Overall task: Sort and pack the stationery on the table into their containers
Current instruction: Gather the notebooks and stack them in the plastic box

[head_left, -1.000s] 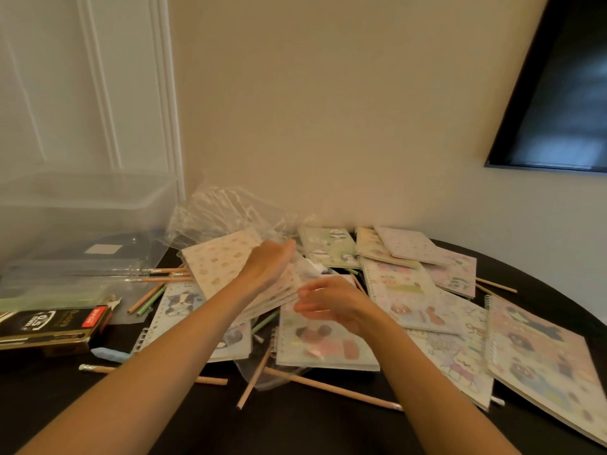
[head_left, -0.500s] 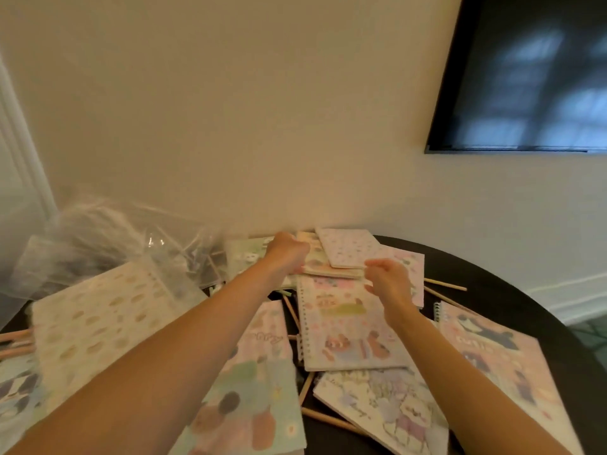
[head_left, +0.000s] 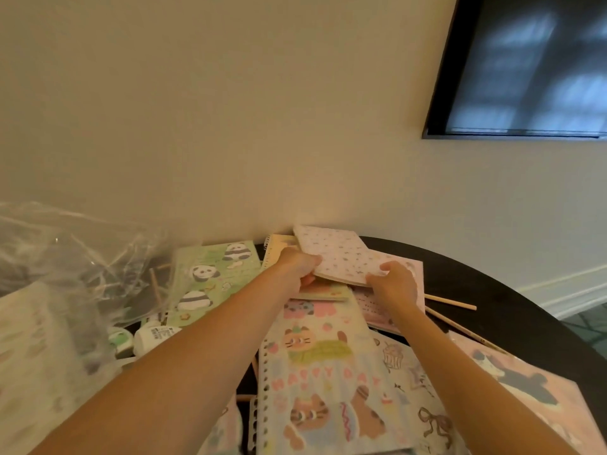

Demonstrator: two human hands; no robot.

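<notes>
So the person is leaning over the dark round table [head_left: 499,290] and both hands are gripping one small speckled notebook [head_left: 335,254] up at the far edge, near the wall. The left hand [head_left: 297,267] is curling round its left edge and the right hand [head_left: 392,284] is pinching its near right corner. The notebook is sitting tilted on top of a yellow spiral notebook [head_left: 279,246] and a pink notebook [head_left: 412,269].

Container-wise, a crumpled clear plastic bag [head_left: 65,257] is lying at the left edge. A few thin wooden sticks are showing through it, maybe pencils, too blurry to say. Just beside the bag a green panda notebook [head_left: 213,277] is lying flat, with a little white bottle [head_left: 154,334] at its near corner.

A big "Happy Day" notebook [head_left: 322,372] is lying under the arms, and loose pencils [head_left: 450,302] are lying toward the right edge.
</notes>
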